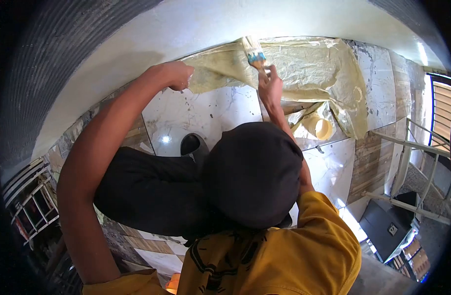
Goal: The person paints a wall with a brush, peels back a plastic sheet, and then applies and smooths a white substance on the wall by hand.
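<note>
My right hand (270, 89) is closed round the handle of a paintbrush (255, 55). The brush points up, its pale bristles near the foot of the white wall (196, 29) and its metal band smeared with blue. My left hand (179, 75) is closed at the left end of a crumpled yellowish plastic sheet (304, 64), seemingly gripping its edge; the fingertips are partly hidden. This sheet runs along the wall base and spreads over the floor to the right. A cream plastic tub (320, 128) sits on the sheet's lower part, below and right of my right hand.
Marble-look and wood-look floor tiles (186, 113) carry scattered dark specks. Pale metal frames stand at the right (407, 142) and far left (36, 206). A black box-like object (385, 228) lies lower right. A dark shoe (192, 145) is on the floor.
</note>
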{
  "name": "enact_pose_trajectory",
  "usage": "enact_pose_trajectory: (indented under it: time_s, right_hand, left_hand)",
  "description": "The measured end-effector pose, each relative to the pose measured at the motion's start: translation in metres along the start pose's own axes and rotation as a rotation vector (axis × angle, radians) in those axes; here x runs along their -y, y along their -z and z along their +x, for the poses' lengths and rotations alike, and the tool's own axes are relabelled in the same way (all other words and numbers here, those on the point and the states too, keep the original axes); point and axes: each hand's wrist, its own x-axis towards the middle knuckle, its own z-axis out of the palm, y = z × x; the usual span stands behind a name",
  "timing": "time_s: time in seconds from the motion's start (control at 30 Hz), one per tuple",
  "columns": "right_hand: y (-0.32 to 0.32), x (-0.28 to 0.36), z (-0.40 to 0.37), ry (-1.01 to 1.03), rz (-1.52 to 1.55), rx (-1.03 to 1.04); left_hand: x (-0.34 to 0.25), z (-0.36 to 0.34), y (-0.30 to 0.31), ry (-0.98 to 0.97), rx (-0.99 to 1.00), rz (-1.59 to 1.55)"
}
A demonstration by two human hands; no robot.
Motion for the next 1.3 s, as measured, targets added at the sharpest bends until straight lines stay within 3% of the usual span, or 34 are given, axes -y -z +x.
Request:
enact_pose_trajectory:
  time_s: [0.07,0.23,0.4,0.5,0.6,0.63,0.73,0.8,0.83,0.93,0.97,1.07,1.13,1.2,1.3]
  right_hand:
    - [0.012,-0.001,-0.012,-0.068,0.073,0.021]
    - [0.009,-0.001,0.032,0.038,-0.062,-0.039]
    - [0.065,0.088,0.012,0.079,0.161,-0.103]
    - [0.072,0.107,-0.004,0.195,0.245,-0.169]
    - [0.035,0.074,0.017,0.366,0.162,-0.175]
    - [0.024,0.053,0.023,0.203,0.033,-0.046]
    - [0.02,0.023,-0.004,0.099,-0.086,-0.038]
    - [0.031,0.038,-0.028,0.18,0.17,-0.096]
    - [0.032,0.044,-0.028,0.316,0.154,-0.184]
    - [0.048,0.103,-0.003,0.348,0.202,-0.206]
    - [0.034,0.093,0.02,0.392,0.162,-0.227]
    - [0.027,0.07,0.007,0.122,0.032,-0.061]
    - [0.032,0.061,-0.023,0.121,0.045,-0.064]
    - [0.037,0.071,-0.04,0.189,0.13,-0.145]
    - [0.034,0.109,-0.019,0.45,0.229,-0.235]
  left_hand:
    - [-0.004,0.003,0.004,0.005,0.017,-0.017]
    - [-0.011,0.017,-0.002,-0.06,-0.016,-0.007]
    - [-0.024,0.011,0.011,-0.054,0.049,0.037]
    - [-0.02,0.011,0.007,-0.043,-0.035,-0.011]
    - [-0.017,0.012,0.005,-0.066,0.008,0.058]
    - [-0.016,0.012,0.004,-0.061,0.0,0.071]
    - [-0.017,0.004,0.009,-0.019,-0.019,0.077]
    - [-0.012,0.001,0.011,0.016,-0.02,0.052]
    - [-0.009,0.0,0.01,-0.024,-0.049,0.018]
    - [-0.018,0.003,0.002,-0.134,-0.09,-0.045]
    - [-0.022,0.003,0.004,-0.098,-0.034,0.034]
    - [-0.028,-0.003,0.01,-0.055,-0.021,0.11]
    - [-0.028,-0.004,0.011,-0.054,-0.047,0.096]
    - [-0.025,0.003,0.011,-0.113,-0.089,0.014]
    - [-0.02,0.016,-0.005,-0.177,-0.118,-0.038]
